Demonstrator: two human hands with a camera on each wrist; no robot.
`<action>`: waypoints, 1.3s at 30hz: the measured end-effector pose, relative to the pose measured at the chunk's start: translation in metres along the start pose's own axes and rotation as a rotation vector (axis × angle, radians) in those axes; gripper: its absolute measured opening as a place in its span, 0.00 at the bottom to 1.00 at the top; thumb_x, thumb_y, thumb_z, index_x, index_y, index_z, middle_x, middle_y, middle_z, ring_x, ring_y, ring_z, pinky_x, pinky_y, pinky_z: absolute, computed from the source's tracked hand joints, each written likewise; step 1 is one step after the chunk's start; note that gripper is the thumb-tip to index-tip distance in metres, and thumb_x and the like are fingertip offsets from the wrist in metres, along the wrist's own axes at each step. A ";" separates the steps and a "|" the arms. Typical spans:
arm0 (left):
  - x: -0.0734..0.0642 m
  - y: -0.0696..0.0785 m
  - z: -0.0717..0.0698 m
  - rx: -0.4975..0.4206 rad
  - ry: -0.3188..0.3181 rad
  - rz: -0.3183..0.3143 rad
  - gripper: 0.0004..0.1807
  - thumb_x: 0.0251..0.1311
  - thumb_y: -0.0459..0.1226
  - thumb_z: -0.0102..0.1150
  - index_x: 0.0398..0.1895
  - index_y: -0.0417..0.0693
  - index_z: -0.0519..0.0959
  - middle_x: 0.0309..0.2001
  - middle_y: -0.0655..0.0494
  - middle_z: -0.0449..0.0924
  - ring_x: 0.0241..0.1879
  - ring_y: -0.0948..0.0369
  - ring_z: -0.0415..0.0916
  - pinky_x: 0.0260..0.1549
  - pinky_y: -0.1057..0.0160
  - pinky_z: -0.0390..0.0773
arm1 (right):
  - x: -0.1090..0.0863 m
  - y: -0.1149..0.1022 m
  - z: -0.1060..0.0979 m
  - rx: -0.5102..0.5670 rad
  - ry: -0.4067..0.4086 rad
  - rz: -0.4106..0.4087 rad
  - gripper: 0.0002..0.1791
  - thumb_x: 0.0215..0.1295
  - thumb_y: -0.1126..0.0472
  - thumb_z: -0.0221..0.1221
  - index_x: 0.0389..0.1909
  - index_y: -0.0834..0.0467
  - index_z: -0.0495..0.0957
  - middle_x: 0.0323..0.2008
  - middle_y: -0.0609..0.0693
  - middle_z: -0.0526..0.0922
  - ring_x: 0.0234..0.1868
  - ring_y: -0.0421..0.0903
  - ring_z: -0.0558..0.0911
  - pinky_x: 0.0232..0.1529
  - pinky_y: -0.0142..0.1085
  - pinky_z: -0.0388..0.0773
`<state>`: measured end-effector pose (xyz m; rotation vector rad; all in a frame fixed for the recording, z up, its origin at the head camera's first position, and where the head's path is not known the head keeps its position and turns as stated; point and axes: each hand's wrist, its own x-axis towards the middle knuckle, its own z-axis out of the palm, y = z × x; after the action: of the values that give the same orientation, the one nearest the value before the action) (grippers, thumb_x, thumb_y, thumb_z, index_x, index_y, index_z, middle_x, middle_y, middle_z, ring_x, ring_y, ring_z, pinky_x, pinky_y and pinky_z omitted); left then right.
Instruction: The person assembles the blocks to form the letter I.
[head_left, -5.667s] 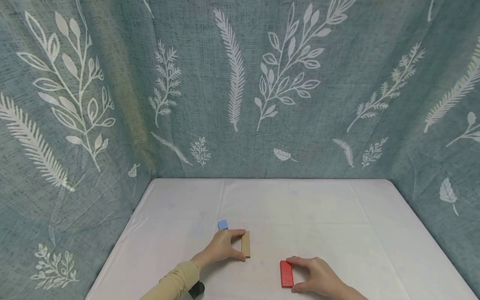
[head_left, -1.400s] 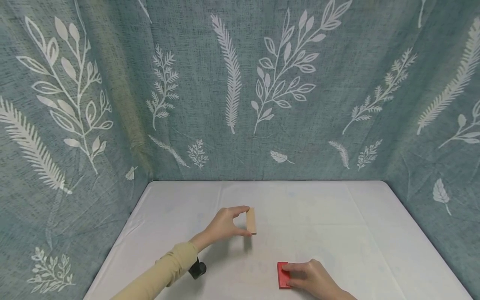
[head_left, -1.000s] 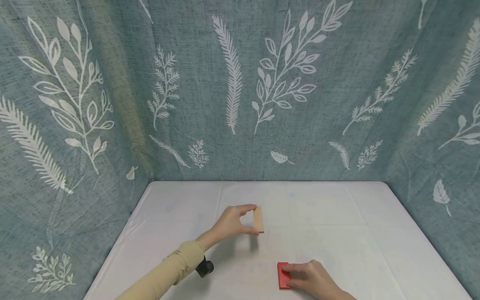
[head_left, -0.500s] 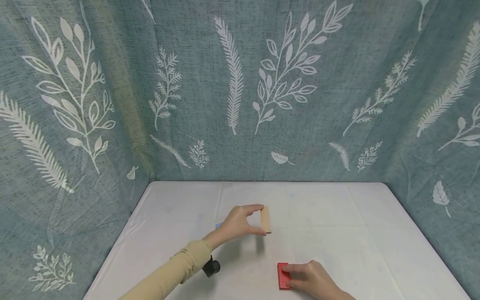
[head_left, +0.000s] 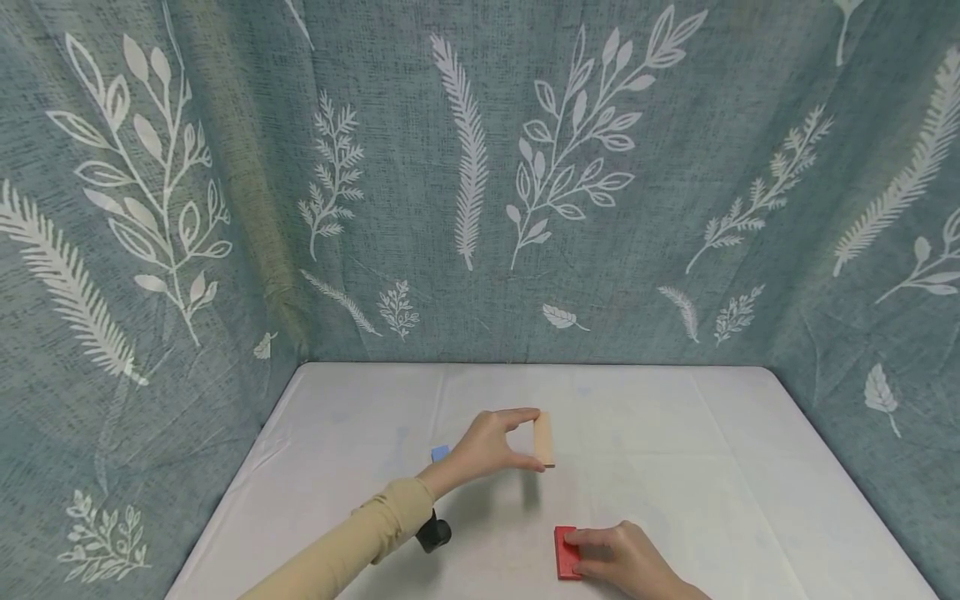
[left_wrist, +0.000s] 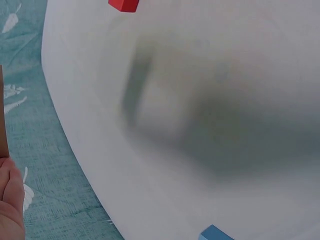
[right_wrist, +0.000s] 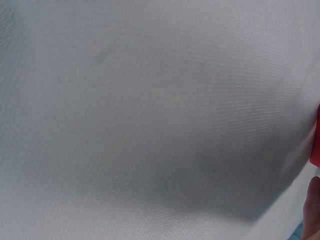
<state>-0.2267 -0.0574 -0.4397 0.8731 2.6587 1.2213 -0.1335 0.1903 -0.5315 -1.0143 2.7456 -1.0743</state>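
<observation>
My left hand [head_left: 486, 446] pinches a flat, light wooden block [head_left: 543, 439] by its two ends, thumb near and fingers far. The block is held above the table, its shadow falling below it. In the left wrist view only an edge of the wooden block [left_wrist: 3, 120] and part of the hand [left_wrist: 11, 205] appear. My right hand [head_left: 626, 557] grips a red block [head_left: 564, 557] lying at the front of the table, with fingertips over its right side. A sliver of that red block [right_wrist: 316, 145] shows in the right wrist view.
A small blue block [head_left: 440, 452] sits on the white-covered table [head_left: 675, 433] behind the left forearm, partly hidden. A black wrist camera [head_left: 433, 533] hangs under the left wrist. A leaf-patterned green curtain [head_left: 405, 167] surrounds the table's back and sides.
The left hand has lifted the wooden block off the table and carried it to the right. The right hand's fingertips moved from the red block's ends to over its right side, then stayed there.
</observation>
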 end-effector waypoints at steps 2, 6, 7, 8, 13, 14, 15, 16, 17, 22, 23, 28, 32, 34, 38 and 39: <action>0.001 0.001 0.001 -0.003 0.002 0.002 0.41 0.42 0.45 0.75 0.62 0.43 0.72 0.62 0.49 0.74 0.59 0.51 0.74 0.58 0.57 0.77 | 0.000 0.000 0.000 -0.006 0.001 -0.007 0.17 0.56 0.51 0.66 0.44 0.55 0.85 0.40 0.47 0.88 0.43 0.35 0.84 0.37 0.27 0.84; 0.004 0.004 0.005 0.007 0.007 -0.002 0.41 0.41 0.46 0.76 0.62 0.44 0.73 0.62 0.51 0.74 0.60 0.54 0.74 0.58 0.60 0.77 | 0.000 0.000 0.000 -0.018 0.005 -0.019 0.17 0.56 0.52 0.66 0.44 0.55 0.85 0.40 0.47 0.88 0.41 0.34 0.84 0.36 0.27 0.84; 0.004 0.005 0.006 0.008 0.007 -0.005 0.41 0.41 0.46 0.76 0.62 0.44 0.73 0.62 0.52 0.74 0.61 0.54 0.73 0.58 0.60 0.77 | 0.000 0.000 0.000 -0.022 0.007 -0.022 0.16 0.55 0.52 0.66 0.44 0.55 0.85 0.39 0.47 0.88 0.41 0.34 0.84 0.36 0.27 0.84; 0.005 0.006 0.007 0.011 0.007 -0.006 0.41 0.41 0.46 0.76 0.62 0.45 0.73 0.62 0.52 0.74 0.61 0.55 0.73 0.59 0.61 0.77 | 0.000 0.000 0.000 -0.024 0.009 -0.023 0.16 0.55 0.53 0.66 0.43 0.55 0.85 0.39 0.47 0.88 0.41 0.34 0.84 0.36 0.27 0.84; 0.005 0.008 0.010 -0.001 0.004 -0.012 0.41 0.41 0.45 0.76 0.63 0.45 0.72 0.63 0.52 0.73 0.63 0.56 0.71 0.59 0.61 0.76 | 0.000 0.000 0.000 -0.028 0.013 -0.026 0.16 0.55 0.53 0.66 0.43 0.56 0.85 0.38 0.47 0.88 0.39 0.32 0.84 0.34 0.26 0.83; 0.004 0.008 0.011 -0.006 0.005 -0.015 0.41 0.41 0.45 0.76 0.63 0.45 0.72 0.63 0.52 0.73 0.63 0.56 0.71 0.59 0.61 0.76 | 0.000 0.000 0.000 -0.030 0.016 -0.029 0.16 0.55 0.53 0.66 0.43 0.56 0.85 0.38 0.47 0.88 0.39 0.31 0.84 0.34 0.26 0.83; 0.004 0.008 0.011 -0.008 0.005 -0.019 0.41 0.41 0.45 0.76 0.63 0.45 0.72 0.63 0.52 0.73 0.63 0.56 0.71 0.59 0.61 0.76 | 0.000 0.000 0.001 -0.031 0.019 -0.032 0.16 0.55 0.53 0.66 0.43 0.56 0.85 0.38 0.47 0.88 0.38 0.31 0.84 0.33 0.26 0.83; 0.004 0.007 0.012 -0.005 0.007 -0.017 0.41 0.41 0.45 0.76 0.63 0.45 0.72 0.63 0.52 0.73 0.62 0.55 0.71 0.59 0.61 0.76 | 0.000 0.000 0.001 -0.031 0.022 -0.037 0.16 0.55 0.53 0.67 0.43 0.56 0.85 0.38 0.47 0.88 0.38 0.32 0.84 0.33 0.26 0.83; 0.003 0.006 0.013 -0.004 0.008 -0.018 0.41 0.41 0.45 0.76 0.63 0.44 0.72 0.63 0.51 0.73 0.62 0.55 0.72 0.59 0.60 0.76 | 0.000 0.000 0.001 -0.033 0.026 -0.041 0.16 0.55 0.53 0.67 0.43 0.56 0.85 0.38 0.47 0.88 0.38 0.32 0.84 0.34 0.26 0.83; 0.002 0.001 0.019 0.003 0.013 -0.012 0.42 0.41 0.45 0.76 0.62 0.43 0.72 0.62 0.50 0.74 0.61 0.54 0.73 0.58 0.59 0.77 | 0.000 -0.001 0.000 -0.021 0.019 -0.036 0.16 0.55 0.54 0.67 0.43 0.57 0.85 0.38 0.47 0.88 0.39 0.34 0.85 0.35 0.27 0.84; 0.002 0.001 0.020 -0.002 0.013 -0.014 0.41 0.41 0.45 0.76 0.62 0.43 0.72 0.62 0.50 0.74 0.61 0.53 0.73 0.58 0.59 0.77 | 0.000 -0.001 0.000 -0.018 0.017 -0.034 0.16 0.55 0.54 0.67 0.43 0.57 0.85 0.38 0.47 0.88 0.40 0.34 0.85 0.36 0.27 0.84; 0.001 -0.001 0.027 -0.006 0.008 -0.027 0.41 0.41 0.45 0.76 0.62 0.42 0.72 0.62 0.49 0.74 0.61 0.53 0.73 0.58 0.59 0.77 | -0.001 0.000 0.000 -0.011 0.035 -0.066 0.16 0.55 0.54 0.67 0.42 0.57 0.85 0.38 0.47 0.88 0.40 0.35 0.85 0.36 0.24 0.83; 0.002 -0.003 0.033 0.000 0.000 -0.033 0.41 0.41 0.45 0.76 0.62 0.42 0.73 0.62 0.50 0.74 0.60 0.53 0.73 0.58 0.60 0.77 | -0.001 0.000 0.000 -0.018 0.046 -0.077 0.16 0.55 0.54 0.67 0.43 0.57 0.85 0.38 0.48 0.88 0.39 0.35 0.85 0.36 0.22 0.82; 0.001 -0.004 0.035 0.010 -0.007 -0.034 0.41 0.40 0.46 0.76 0.61 0.42 0.73 0.62 0.50 0.74 0.60 0.53 0.74 0.57 0.60 0.78 | 0.000 0.000 0.000 -0.022 0.036 -0.063 0.16 0.55 0.53 0.66 0.43 0.57 0.85 0.38 0.48 0.88 0.39 0.35 0.85 0.36 0.24 0.83; -0.001 -0.006 0.039 0.021 -0.026 -0.046 0.41 0.40 0.46 0.76 0.61 0.42 0.73 0.61 0.50 0.75 0.60 0.53 0.74 0.57 0.60 0.78 | 0.000 -0.002 0.001 -0.031 0.011 -0.020 0.17 0.56 0.52 0.66 0.44 0.56 0.85 0.39 0.47 0.88 0.40 0.35 0.85 0.37 0.28 0.84; -0.002 -0.006 0.040 0.026 -0.029 -0.049 0.41 0.40 0.47 0.76 0.61 0.42 0.73 0.61 0.50 0.75 0.59 0.53 0.74 0.57 0.60 0.78 | 0.000 -0.002 0.001 -0.030 0.004 -0.010 0.17 0.56 0.51 0.66 0.44 0.56 0.85 0.39 0.47 0.88 0.40 0.35 0.85 0.38 0.28 0.84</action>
<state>-0.2156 -0.0349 -0.4714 0.8181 2.6625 1.1562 -0.1325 0.1889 -0.5312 -1.0319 2.7708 -1.0403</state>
